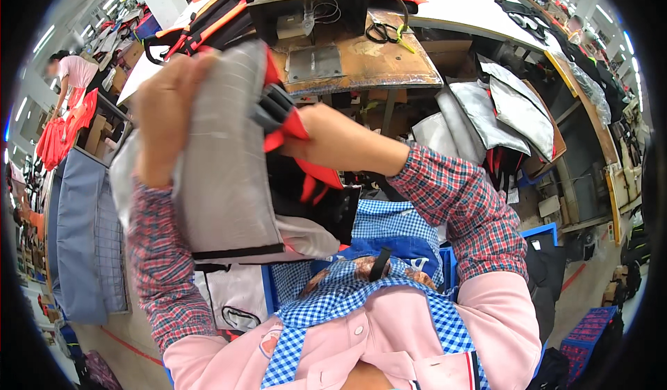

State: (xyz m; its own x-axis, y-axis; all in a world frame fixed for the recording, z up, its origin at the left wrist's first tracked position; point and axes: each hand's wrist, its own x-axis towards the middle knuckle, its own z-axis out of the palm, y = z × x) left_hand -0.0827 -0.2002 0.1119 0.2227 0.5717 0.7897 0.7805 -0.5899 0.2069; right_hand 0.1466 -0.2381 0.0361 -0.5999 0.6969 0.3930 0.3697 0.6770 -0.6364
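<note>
A silver-grey bag piece (221, 161) with black and red fabric parts is lifted in front of me on the left, standing tilted. My left hand (167, 109), a little blurred, is closed round its upper left edge. On the other side my right hand (325, 138) grips the red and black fabric of the same piece, its fingers partly hidden behind the red cloth. A dark, ribbed strip (276, 106) sticks up just beside the right fingers. Below, black and red inner parts hang from the piece, and pale lining shows at its lower edge.
Beyond the bag stands a machine with a metal plate (315, 63) on a worn wooden table (410, 60). Scissors (382, 34) lie there. Silver bag pieces (511, 112) are stacked at the right. Red and black straps (208, 25) pile up at the far left. Another person (75, 74) works farther left.
</note>
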